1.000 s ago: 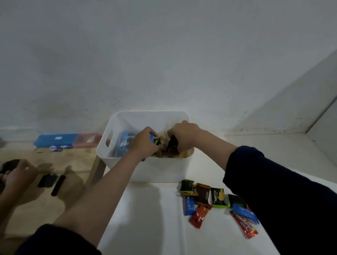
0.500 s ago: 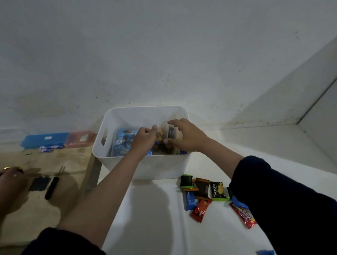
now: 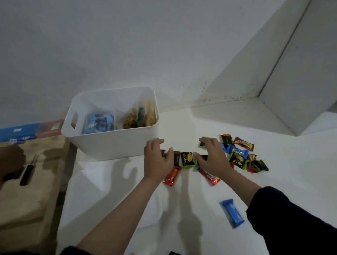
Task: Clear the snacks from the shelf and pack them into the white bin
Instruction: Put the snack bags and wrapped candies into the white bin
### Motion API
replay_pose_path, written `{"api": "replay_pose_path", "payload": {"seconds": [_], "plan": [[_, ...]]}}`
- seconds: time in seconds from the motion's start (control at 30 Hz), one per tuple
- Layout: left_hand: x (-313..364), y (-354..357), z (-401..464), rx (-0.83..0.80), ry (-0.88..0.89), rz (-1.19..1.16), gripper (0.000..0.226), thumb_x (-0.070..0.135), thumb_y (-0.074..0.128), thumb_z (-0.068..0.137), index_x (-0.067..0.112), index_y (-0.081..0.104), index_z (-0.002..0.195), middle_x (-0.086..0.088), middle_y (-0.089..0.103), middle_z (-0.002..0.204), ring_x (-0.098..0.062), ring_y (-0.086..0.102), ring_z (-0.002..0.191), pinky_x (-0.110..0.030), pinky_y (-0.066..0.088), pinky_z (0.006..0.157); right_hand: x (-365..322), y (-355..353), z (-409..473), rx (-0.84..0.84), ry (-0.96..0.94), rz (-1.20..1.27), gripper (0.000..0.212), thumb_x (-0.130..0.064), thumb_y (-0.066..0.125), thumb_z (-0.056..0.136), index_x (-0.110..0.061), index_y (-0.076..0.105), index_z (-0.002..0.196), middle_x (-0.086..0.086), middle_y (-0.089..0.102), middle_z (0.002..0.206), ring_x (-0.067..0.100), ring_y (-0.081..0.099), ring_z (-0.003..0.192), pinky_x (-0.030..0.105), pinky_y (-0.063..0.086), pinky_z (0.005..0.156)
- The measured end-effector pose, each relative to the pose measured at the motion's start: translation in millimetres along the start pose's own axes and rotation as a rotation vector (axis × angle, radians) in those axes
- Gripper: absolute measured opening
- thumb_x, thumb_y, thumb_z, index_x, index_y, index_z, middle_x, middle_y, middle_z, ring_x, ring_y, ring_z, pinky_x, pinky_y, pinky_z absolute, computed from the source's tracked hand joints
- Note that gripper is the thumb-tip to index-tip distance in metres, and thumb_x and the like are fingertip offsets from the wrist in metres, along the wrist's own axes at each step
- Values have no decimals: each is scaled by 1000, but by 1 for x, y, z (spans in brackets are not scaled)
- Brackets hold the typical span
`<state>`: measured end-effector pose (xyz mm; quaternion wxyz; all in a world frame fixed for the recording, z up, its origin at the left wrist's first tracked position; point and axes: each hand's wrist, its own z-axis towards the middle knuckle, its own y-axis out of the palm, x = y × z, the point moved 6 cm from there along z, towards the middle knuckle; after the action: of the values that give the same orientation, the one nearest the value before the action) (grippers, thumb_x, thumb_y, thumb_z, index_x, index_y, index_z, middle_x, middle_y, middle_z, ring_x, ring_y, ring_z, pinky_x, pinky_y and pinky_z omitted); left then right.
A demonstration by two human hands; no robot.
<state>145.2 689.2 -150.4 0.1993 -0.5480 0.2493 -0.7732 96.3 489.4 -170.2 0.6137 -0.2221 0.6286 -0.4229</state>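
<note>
The white bin [image 3: 114, 143] stands on the white shelf surface [image 3: 109, 198]; inside lie a blue snack pack [image 3: 99, 124] and clear bags of brown snacks [image 3: 139, 117]. Several small wrapped snacks [image 3: 239, 154] are scattered in front and to the right of the bin. My left hand [image 3: 156, 161] hovers open over the left end of the pile, beside a green-black packet [image 3: 187, 159] and a red packet [image 3: 172, 176]. My right hand [image 3: 214, 157] is spread open over the pile's middle, covering some packets. A blue bar [image 3: 232, 212] lies apart, nearer to me.
A wooden table [image 3: 20, 193] stands at the left with a blue-and-pink case [image 3: 23, 131] and a black pen-like object [image 3: 27, 174]. Another person's hand [image 3: 7, 161] rests on it. Walls [image 3: 307, 71] close in behind and at right.
Both hands have left the inside of the bin and come down to the loose packets in front of it. The camera has tilted down, showing more snacks.
</note>
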Motion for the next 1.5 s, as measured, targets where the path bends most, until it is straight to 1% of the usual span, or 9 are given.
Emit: {"api": "replay_pose_path", "payload": {"seconds": [0.1, 0.2, 0.33, 0.53, 0.8, 0.97, 1.13, 1.3, 1.5], "plan": [[-19, 42, -26, -142, -140, 94, 58, 42, 65, 79, 8, 49, 124, -12, 45, 129, -29, 42, 122, -37, 40, 101, 57, -4, -38, -32, 137, -176, 85, -71, 44, 73, -15, 44, 137, 17, 45, 138, 36, 39, 130, 51, 33, 104], [-36, 78, -41, -273, -246, 237, 91, 60, 62, 74, 8, 31, 142, -18, 24, 150, -34, 20, 141, -47, 23, 113, 101, 0, -79, -160, 306, -266, 108, -82, 52, 65, -26, 16, 151, 13, 9, 158, 36, 9, 144, 64, 12, 110], [-54, 104, -46, -334, -417, 375, 105, 73, 54, 72, 21, 9, 151, -13, -8, 158, -36, -1, 145, -56, 13, 114, 121, 24, -121, -362, 218, -373, 124, -97, 34, 53, -34, -11, 150, 10, -23, 157, 35, -15, 145, 68, -1, 108], [-54, 138, -46, -323, -575, 493, 117, 95, 38, 53, 37, 3, 149, -13, -15, 157, -39, -16, 143, -68, 5, 109, 173, 9, -97, -275, 265, -357, 111, -89, 38, 65, -33, -6, 150, 13, -17, 158, 38, -16, 145, 72, 1, 105], [-27, 187, -44, -412, -664, 568, 122, 97, 47, 40, 55, -8, 141, -10, -15, 156, -41, -29, 138, -75, 0, 101, 222, -15, 5, -388, 182, -380, 133, -99, 41, 37, -48, -27, 139, 9, -31, 154, 47, -25, 139, 77, 2, 101], [-16, 190, -40, -246, -579, 566, 98, 86, 58, 52, 51, 28, 139, -11, 12, 150, -40, 3, 142, -74, 11, 102, 221, 1, 37, -517, 20, -442, 113, -97, 43, 47, -57, -3, 143, 5, -13, 160, 48, -12, 142, 77, -2, 100], [-8, 194, -41, -78, -409, 635, 73, 78, 54, 63, 28, 61, 116, -15, 46, 123, -39, 44, 114, -54, 42, 89, 212, -4, 31, -111, -198, -367, 59, -76, 55, 63, -40, 63, 109, -1, 53, 135, 39, 51, 111, 61, 35, 92], [-1, 199, -43, 20, -339, 561, 42, 52, 72, 71, 17, 68, 93, -11, 57, 102, -33, 54, 90, -30, 36, 70, 207, -8, 25, -31, -204, -365, 33, -57, 62, 69, -28, 66, 86, -4, 62, 104, 27, 57, 83, 39, 39, 73], [10, 201, -48, -60, -425, 248, 26, 18, 77, 72, 13, 63, 93, -5, 46, 112, -21, 56, 91, -31, 54, 75, 207, -6, 25, -133, -178, -348, 26, -43, 68, 69, -19, 64, 78, 1, 60, 84, 29, 58, 66, 35, 42, 61]]}}
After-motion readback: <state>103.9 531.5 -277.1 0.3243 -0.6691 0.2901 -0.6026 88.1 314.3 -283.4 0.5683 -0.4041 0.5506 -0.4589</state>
